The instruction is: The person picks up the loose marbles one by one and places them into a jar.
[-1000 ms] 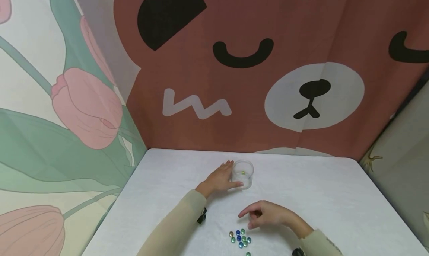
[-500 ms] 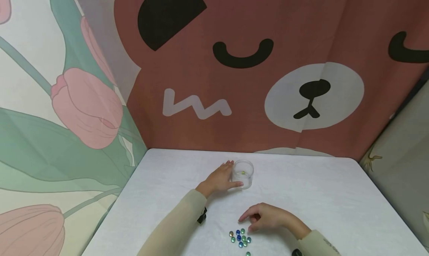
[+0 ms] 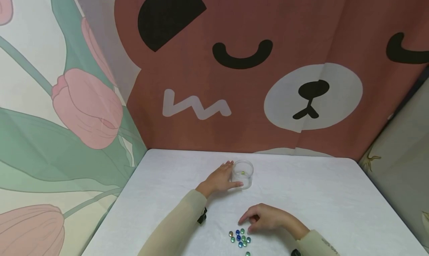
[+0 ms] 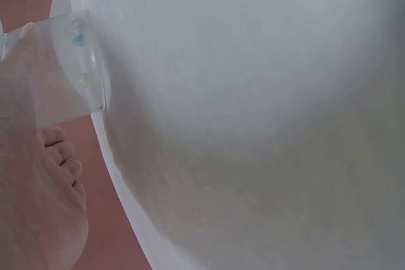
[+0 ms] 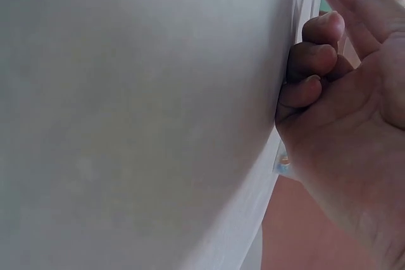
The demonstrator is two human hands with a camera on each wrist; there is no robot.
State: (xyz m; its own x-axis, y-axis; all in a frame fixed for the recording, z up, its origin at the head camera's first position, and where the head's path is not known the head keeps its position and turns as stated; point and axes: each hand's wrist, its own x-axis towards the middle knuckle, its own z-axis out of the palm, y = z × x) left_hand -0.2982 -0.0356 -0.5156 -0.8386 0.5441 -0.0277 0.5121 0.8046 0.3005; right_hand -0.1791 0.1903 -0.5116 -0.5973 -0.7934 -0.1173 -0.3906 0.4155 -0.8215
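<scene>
At the table's far side, my left hand (image 3: 219,179) holds a clear round tub (image 3: 247,181) from its left, thumb at the front and fingers behind. Inside the tub shows a small yellow-green piece (image 3: 243,172); the left wrist view also shows a blue spot (image 4: 78,39) through its wall. Nearer me, my right hand (image 3: 268,217) hovers low over the cloth, index finger and thumb apart, the other fingers (image 5: 311,61) folded in. Nothing shows between them. Just below its fingertips lies a loose cluster of glass marbles (image 3: 243,238), blue, green and amber.
A white cloth (image 3: 311,189) covers the table. A lone green marble (image 3: 248,253) lies at the bottom of the head view. Behind the table hangs a brown curtain (image 3: 248,133) with a bear print, and a floral curtain (image 3: 90,111) hangs at the left.
My right hand has lowered slightly toward the marbles, its index finger and thumb pointing down more. My left hand and the tub have stayed in place.
</scene>
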